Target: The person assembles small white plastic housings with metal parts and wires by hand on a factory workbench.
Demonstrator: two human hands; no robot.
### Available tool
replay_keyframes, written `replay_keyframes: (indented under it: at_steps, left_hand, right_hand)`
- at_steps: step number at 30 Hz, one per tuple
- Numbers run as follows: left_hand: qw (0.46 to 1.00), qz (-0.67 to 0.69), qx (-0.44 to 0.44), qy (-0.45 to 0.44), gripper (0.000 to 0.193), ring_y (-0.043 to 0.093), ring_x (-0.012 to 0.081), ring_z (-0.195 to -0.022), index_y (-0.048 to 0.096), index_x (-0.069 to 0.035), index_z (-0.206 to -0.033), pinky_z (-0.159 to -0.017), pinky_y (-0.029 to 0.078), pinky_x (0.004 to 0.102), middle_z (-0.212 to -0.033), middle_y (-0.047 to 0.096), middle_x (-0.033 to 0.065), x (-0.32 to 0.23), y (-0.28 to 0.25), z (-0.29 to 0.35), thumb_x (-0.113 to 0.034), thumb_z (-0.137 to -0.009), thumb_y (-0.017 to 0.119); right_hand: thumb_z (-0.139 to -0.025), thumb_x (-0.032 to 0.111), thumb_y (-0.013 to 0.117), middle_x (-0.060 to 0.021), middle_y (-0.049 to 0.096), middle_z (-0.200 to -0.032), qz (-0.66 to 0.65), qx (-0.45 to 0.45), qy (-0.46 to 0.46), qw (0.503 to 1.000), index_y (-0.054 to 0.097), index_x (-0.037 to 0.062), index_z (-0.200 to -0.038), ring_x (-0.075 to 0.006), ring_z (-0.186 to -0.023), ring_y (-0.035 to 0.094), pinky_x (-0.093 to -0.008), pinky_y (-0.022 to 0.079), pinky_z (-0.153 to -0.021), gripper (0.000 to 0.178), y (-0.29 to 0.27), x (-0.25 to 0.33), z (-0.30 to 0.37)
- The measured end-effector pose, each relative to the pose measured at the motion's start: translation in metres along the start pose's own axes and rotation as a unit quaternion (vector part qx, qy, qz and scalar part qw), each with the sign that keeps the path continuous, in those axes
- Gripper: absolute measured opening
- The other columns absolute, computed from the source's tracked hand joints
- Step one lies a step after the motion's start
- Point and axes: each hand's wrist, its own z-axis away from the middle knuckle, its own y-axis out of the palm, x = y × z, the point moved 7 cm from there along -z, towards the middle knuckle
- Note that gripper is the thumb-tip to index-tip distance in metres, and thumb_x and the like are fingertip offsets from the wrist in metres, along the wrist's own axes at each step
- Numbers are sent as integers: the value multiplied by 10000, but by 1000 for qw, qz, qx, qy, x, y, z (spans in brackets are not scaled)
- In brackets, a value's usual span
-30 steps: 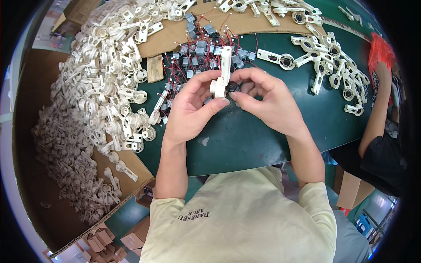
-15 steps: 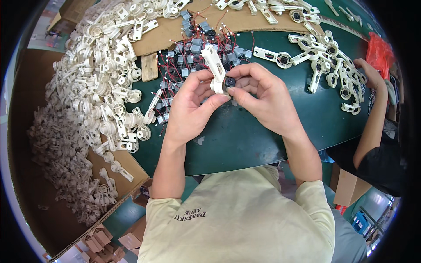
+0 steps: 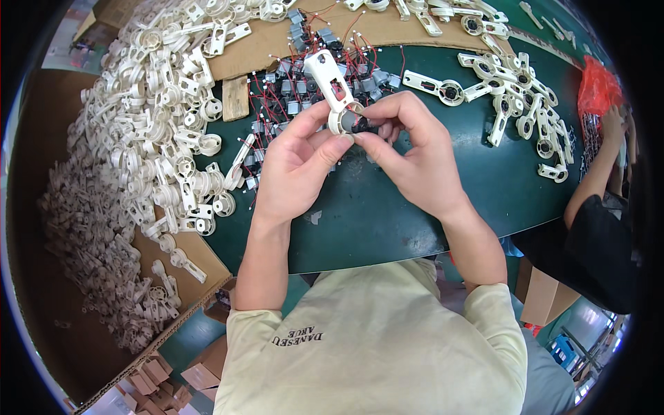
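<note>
My left hand is closed on a white plastic housing with a long slotted handle and a round ring at its lower end. The handle points up and away from me. Pinched in my right hand is a small motor, grey with a black end, partly inside the housing's ring. Red wire shows through the slot of the handle. Both thumbs meet at the ring's near edge. Just beyond my hands lies a heap of grey motors with red wires and small white connectors.
White housings pile up at left and fill a large cardboard box. At right lie several housings with black centres. A wood block sits beside the motors. At far right a co-worker's arm reaches to a red bag.
The motor has moved from beside the housing into its ring. The housing has turned to show its slotted face. The co-worker's hand has moved to the red bag.
</note>
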Motion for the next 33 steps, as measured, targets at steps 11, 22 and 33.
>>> replay_keyframes:
  at_steps: [11, 22, 33]
  left_hand:
    - [999, -16, -32, 0, 340, 593, 157, -1055, 507, 36, -1249, -915, 497, 302, -1155, 594, 99, 0, -1, -1, 1, -922, 592]
    - [999, -40, 3, 24, 290, 590, 140, -1020, 522, 30, -1221, -894, 504, 297, -1120, 596, 79, 0, 3, -1, -50, -947, 574]
    - [999, 20, -35, 12, 333, 586, 150, -1061, 500, 31, -1251, -930, 488, 296, -1204, 576, 91, 5, 11, -1, 3, -929, 581]
  right_hand:
    - [-824, -19, 656, -56, 593, -916, 5, 18, -7, 1000, 628, 17, -1066, -119, -709, 568, -249, 473, -628, 246, 3, 8, -1]
    - [-885, 29, 631, -25, 644, -860, -130, 8, 100, 986, 643, 22, -1075, -41, -634, 565, -206, 443, -540, 191, 12, -13, 3]
    - [-905, 70, 625, -24, 662, -882, -227, -28, 148, 962, 612, -15, -1066, -33, -704, 588, -183, 453, -598, 183, 9, -25, 3]
